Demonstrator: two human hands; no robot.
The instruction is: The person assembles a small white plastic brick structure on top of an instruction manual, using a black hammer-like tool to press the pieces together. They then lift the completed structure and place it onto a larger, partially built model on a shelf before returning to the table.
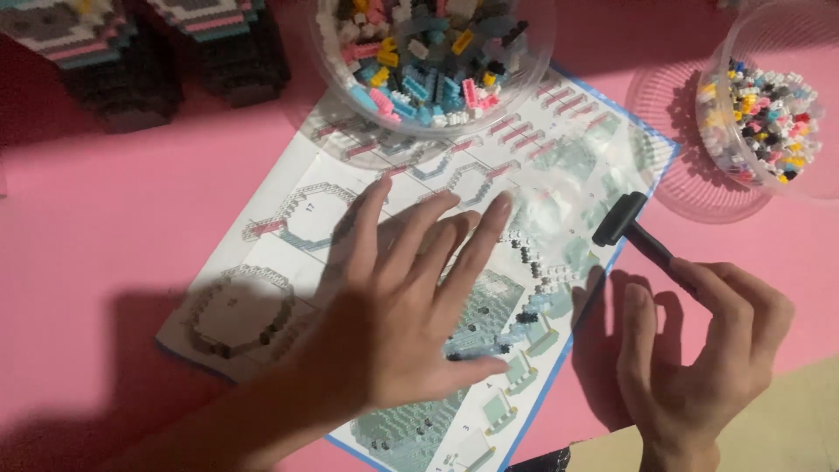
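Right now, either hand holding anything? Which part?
Right hand pinches the small black hammer by its handle end. Left hand holds nothing, spread flat over the instruction sheet.

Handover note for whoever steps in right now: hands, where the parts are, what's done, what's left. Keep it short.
Left hand: open, fingers spread flat over the instruction sheet, holding nothing.
Right hand: gripping the handle of a small black hammer, whose head is over the sheet's right edge.
Parts: clear bowl of mixed small bricks at the top of the sheet; second clear tub of bricks at far right, on the pink table.
Done: two built block sections stand at top left; a few small white and black pieces lie on the sheet.
Left: both containers hold many loose bricks.
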